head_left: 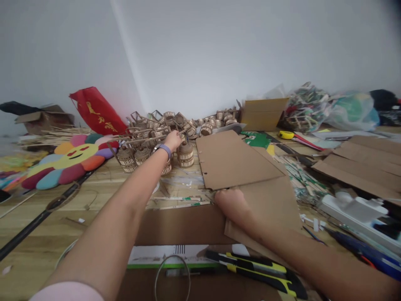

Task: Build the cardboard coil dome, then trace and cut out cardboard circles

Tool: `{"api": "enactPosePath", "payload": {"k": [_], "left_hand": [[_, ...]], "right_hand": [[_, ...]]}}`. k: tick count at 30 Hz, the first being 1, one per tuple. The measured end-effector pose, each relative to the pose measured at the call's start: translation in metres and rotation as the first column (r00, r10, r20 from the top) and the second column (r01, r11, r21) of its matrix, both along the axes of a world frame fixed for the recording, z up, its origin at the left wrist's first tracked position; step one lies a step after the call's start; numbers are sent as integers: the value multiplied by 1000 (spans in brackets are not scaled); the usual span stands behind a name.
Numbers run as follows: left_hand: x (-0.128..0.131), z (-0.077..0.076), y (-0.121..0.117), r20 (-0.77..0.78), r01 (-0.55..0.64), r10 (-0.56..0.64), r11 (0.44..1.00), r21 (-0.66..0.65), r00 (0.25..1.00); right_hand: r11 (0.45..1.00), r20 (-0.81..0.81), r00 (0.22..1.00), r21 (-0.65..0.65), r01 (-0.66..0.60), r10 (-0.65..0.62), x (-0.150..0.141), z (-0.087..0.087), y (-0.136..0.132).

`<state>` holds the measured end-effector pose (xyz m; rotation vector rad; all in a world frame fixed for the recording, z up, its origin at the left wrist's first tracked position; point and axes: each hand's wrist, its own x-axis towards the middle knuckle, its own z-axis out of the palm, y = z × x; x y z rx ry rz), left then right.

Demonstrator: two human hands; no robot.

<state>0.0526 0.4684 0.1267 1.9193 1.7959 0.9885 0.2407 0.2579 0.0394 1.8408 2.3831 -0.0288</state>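
Note:
My left hand (173,141) reaches forward among small slatted bamboo buckets. Its fingers are closed at the upright handle of one small bamboo bucket (186,156). Close to that wrist stand more such buckets (126,160), upright with brown tops. My right hand (232,205) is a fist over the near edge of a flat cardboard sheet (238,161). Something thin pokes out by its fingertips, too small to name. Thin sticks with green marks (181,205) lie just left of this fist.
A pile of bamboo buckets (206,128) lies along the wall. Two yellow-black utility knives (260,271) and a metal ring (172,278) lie in front. A flower cushion (75,156) and red bag (97,110) are left; a power strip (357,213) and tape measure (286,134) are right.

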Motion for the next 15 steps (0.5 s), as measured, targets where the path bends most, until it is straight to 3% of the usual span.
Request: {"api": "enactPosePath", "payload": {"k": [4, 8, 11, 15], "left_hand": [[-4, 10, -17, -69, -8, 9, 1000, 23, 998], [-11, 14, -40, -76, -32, 38, 996, 79, 996], [-20, 0, -56, -67, -39, 44, 996, 81, 997], [-30, -38, -70, -63, -7, 5, 1000, -23, 998]], "right_hand": [[1000, 0, 1000, 17, 27, -27, -10, 32, 29], [993, -57, 997, 106, 48, -42, -26, 68, 89], [980, -139, 989, 183, 78, -53, -43, 85, 136], [967, -234, 971, 229, 114, -59, -70, 85, 181]]}}
